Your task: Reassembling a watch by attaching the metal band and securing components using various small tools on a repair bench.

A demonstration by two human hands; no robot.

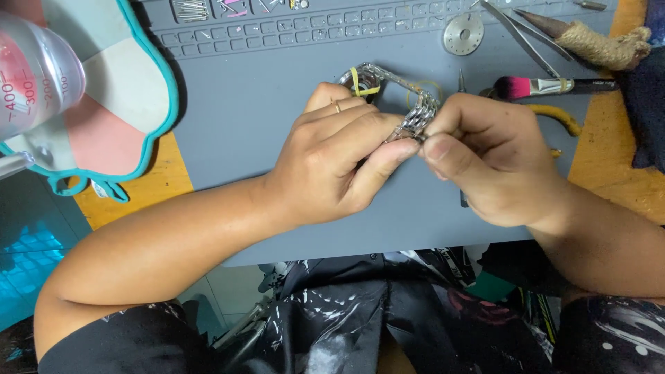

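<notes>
The left hand [332, 163] and right hand [485, 163] cover most of the watch [415, 114]; its dial cannot be seen. The measuring cup [31, 73] is cut off at the bench's far left corner and blurred. Small parts in the mat [277, 104] tray along the far edge are too small to tell.

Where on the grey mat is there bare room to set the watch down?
Bare mat lies left of the left hand, up to the teal-edged pad. The upper right is crowded: tweezers, brush, metal disc.
</notes>
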